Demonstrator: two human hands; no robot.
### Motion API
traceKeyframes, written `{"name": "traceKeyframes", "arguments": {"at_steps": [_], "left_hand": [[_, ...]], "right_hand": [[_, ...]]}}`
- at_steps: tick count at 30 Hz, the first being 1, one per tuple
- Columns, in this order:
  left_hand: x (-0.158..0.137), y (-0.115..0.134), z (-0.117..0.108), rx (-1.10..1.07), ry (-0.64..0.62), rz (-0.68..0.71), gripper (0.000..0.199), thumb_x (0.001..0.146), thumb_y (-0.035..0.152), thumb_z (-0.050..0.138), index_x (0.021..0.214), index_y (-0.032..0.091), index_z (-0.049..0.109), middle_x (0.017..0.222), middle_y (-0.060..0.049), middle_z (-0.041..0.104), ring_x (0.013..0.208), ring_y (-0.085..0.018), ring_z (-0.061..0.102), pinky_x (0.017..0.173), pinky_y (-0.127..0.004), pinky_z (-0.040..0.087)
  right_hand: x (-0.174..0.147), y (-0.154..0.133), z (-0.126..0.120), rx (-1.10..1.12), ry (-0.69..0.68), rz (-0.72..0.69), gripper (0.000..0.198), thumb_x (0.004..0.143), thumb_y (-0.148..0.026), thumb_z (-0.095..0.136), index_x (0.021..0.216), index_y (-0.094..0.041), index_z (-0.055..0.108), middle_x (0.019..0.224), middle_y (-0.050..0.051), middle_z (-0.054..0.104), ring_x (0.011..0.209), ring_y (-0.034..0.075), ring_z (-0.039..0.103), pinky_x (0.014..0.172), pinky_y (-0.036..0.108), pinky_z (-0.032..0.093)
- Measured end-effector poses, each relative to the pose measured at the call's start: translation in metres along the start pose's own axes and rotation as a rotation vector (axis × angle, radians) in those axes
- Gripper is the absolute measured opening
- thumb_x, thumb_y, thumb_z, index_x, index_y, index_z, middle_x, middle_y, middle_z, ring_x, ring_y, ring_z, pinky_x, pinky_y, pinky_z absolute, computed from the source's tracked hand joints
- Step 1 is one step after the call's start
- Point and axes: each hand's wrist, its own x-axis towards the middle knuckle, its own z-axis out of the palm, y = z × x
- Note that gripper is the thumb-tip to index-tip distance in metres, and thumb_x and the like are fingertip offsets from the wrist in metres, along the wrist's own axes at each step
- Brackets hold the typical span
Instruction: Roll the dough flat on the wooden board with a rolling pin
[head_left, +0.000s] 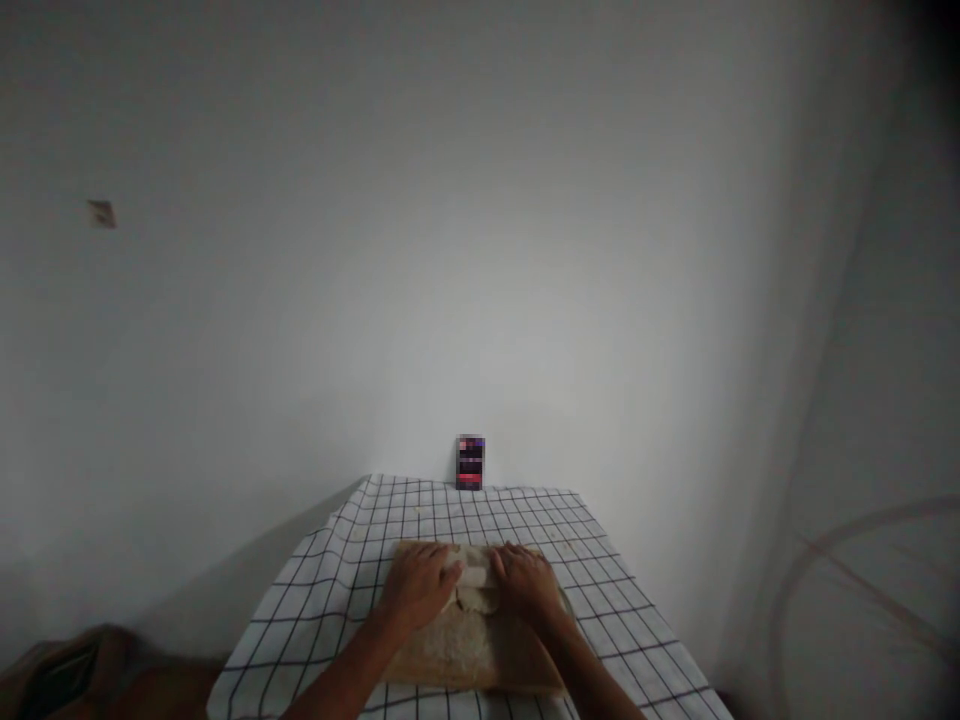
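Left hand (417, 585): yours, palm down, fingers curled onto the dough (472, 585), pinning its left end.
Right hand (527, 583): mirrored, pressing the right end.
Dough: pale lump between both hands, on the wooden board (465, 655).
Board: centred on checked tablecloth (322, 590), within reach.
Small box (470, 462): upright against the wall, apart.

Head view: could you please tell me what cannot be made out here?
- Pale lump of dough: mostly covered by left hand and right hand.
- Small dark box at the wall: its label is blurred.
- Tan wooden board: near edge hidden by the forearms.
- Brown object: cut off by the frame.
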Motion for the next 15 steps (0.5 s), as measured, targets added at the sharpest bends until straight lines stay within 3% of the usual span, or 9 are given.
{"name": "traceKeyframes", "arguments": {"at_steps": [6, 10, 15], "left_hand": [[0.032, -0.031, 0.031, 0.033, -0.046, 0.071, 0.045, 0.112, 0.030, 0.049, 0.136, 0.043, 0.086, 0.149, -0.011, 0.085, 0.141, -0.042, 0.078, 0.121, -0.073, 0.062], [0.055, -0.047, 0.048, 0.067, -0.096, 0.050, 0.053, 0.115, 0.032, 0.040, 0.146, 0.046, 0.081, 0.149, -0.012, 0.084, 0.140, -0.043, 0.079, 0.119, -0.070, 0.065], [0.074, -0.047, 0.053, 0.128, -0.073, 0.021, 0.047, 0.113, 0.032, 0.052, 0.145, 0.047, 0.082, 0.146, -0.010, 0.087, 0.134, -0.041, 0.083, 0.109, -0.062, 0.072]], "right_hand": [[0.034, 0.016, 0.021, -0.051, 0.016, -0.033, 0.038, 0.119, -0.024, 0.049, 0.125, -0.029, 0.086, 0.140, 0.013, 0.086, 0.135, 0.031, 0.081, 0.111, 0.045, 0.065], [0.055, 0.024, 0.038, -0.147, 0.011, -0.081, 0.035, 0.115, -0.019, 0.052, 0.126, -0.030, 0.084, 0.127, 0.012, 0.088, 0.122, 0.033, 0.085, 0.093, 0.039, 0.069], [0.078, 0.030, 0.053, -0.157, 0.002, -0.040, 0.036, 0.115, -0.018, 0.049, 0.121, -0.027, 0.083, 0.126, 0.012, 0.087, 0.117, 0.033, 0.086, 0.092, 0.042, 0.069]]}}
